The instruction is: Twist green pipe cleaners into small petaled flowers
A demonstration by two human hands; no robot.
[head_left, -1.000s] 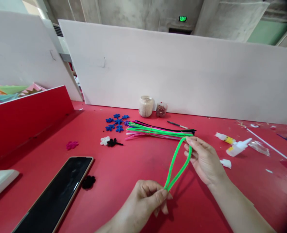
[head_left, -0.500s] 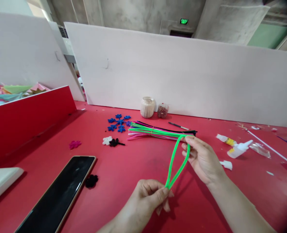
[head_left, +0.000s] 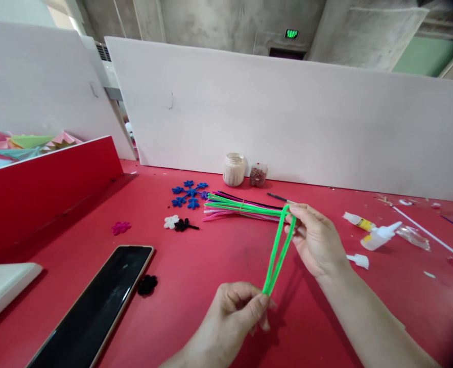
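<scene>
A bright green pipe cleaner is folded into a long narrow loop above the red table. My left hand pinches its two free ends together at the bottom. My right hand grips the folded bend at the top, fingers closed round it. Just behind the right hand lies a bundle of pipe cleaners in green, pink, black and white, tied with a band.
A dark tablet lies at the front left beside a small black flower. Blue, white, black and magenta flowers lie behind. Two jars stand by the white board. Glue bottles lie right.
The loop has narrowed: my right hand drew the bend up and slightly left, so the two green strands now run closer together. My left hand keeps its pinch.
</scene>
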